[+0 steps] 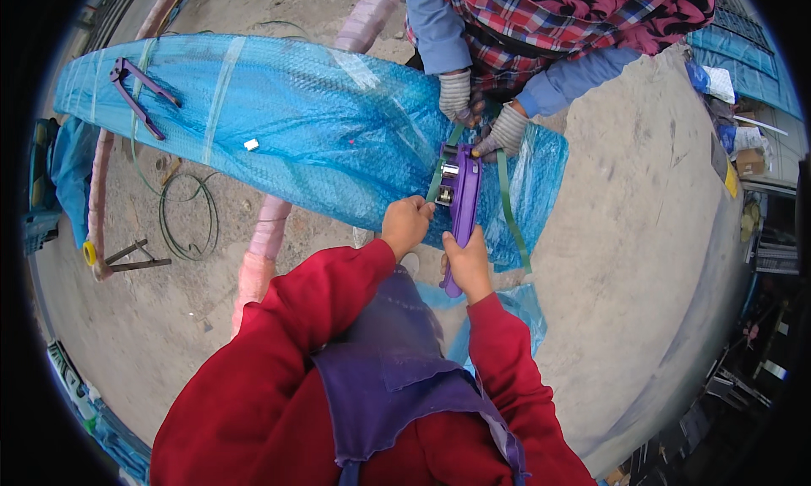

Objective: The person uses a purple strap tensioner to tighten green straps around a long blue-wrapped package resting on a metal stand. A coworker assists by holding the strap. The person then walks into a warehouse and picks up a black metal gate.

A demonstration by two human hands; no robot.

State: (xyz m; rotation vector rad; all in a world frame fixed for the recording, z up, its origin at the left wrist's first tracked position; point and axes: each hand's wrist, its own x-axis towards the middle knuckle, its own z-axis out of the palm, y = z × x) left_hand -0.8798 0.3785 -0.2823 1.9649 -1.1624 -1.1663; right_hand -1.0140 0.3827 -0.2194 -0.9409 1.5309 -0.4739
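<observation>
A long package [312, 123] in blue bubble wrap lies before me, its right end under my hands. My right hand [468, 265] is wrapped round the lower handle of a purple strapping tensioner [465, 190], which rests on the package. Just left of it, my left hand [407, 226] pinches the green strap [435, 184] that runs through the tool. Opposite me, a co-worker's gloved hands [504, 133] touch the strap and the tensioner's top. A loose strap tail [509, 211] hangs to the right. A purple long-handled crimping tool [142, 96] lies on the package's left part.
Pink-wrapped supports [269, 228] run beneath the package. On the concrete floor at left lies a coil of green strap [187, 220], close to a small stand [135, 258]. A small white piece [251, 145] sits on the wrap. Clutter [748, 152] lines the right edge.
</observation>
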